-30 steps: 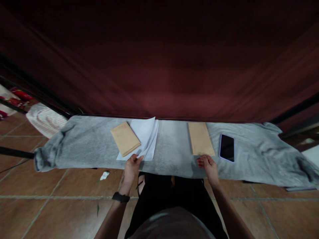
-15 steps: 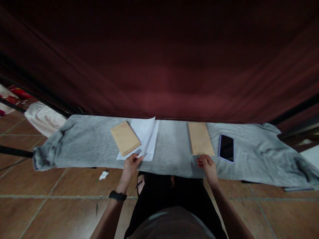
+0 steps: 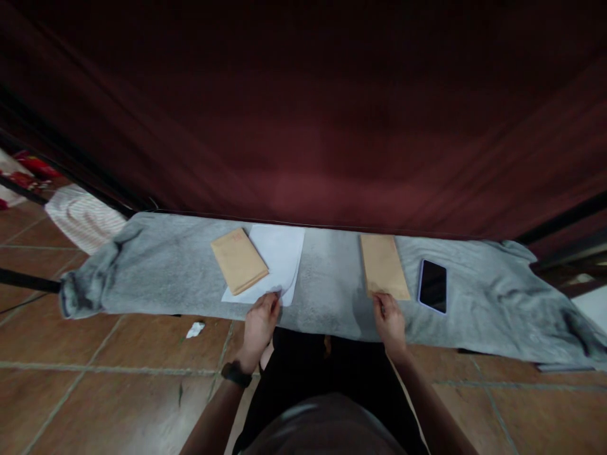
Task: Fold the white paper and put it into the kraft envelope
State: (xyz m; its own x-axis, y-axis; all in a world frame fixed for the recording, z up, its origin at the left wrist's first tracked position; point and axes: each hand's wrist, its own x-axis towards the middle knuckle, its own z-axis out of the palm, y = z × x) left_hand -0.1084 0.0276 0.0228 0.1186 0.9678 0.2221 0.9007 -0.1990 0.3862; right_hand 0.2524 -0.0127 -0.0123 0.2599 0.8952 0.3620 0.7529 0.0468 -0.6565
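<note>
Nearest are two dark-clad legs (image 3: 332,382), and just beyond them the person's two bare hands, with one dark wristband (image 3: 236,374) on the left wrist. The left hand (image 3: 261,316) has its fingers bent together at the near edge of the white sheets (image 3: 275,243), at least two of them; I cannot tell whether they pinch the paper. The right hand (image 3: 389,319) has its fingers curled at the near edge of the right brown envelope (image 3: 385,265); whether they grip it I cannot tell either. Two brown envelope-like pieces lie on one grey cloth (image 3: 329,272): this one, and the left brown envelope (image 3: 239,260), layered at its edge, slanting across the sheets. One phone (image 3: 432,285) lies just right of the right envelope. Farther back hangs one dark red curtain (image 3: 303,164). Compared with half a second ago, the left hand has shifted rightward, the right hand slightly leftward along its envelope, and the top sheet's lifted right side now lies nearly flat; envelopes and phone keep their places.
</note>
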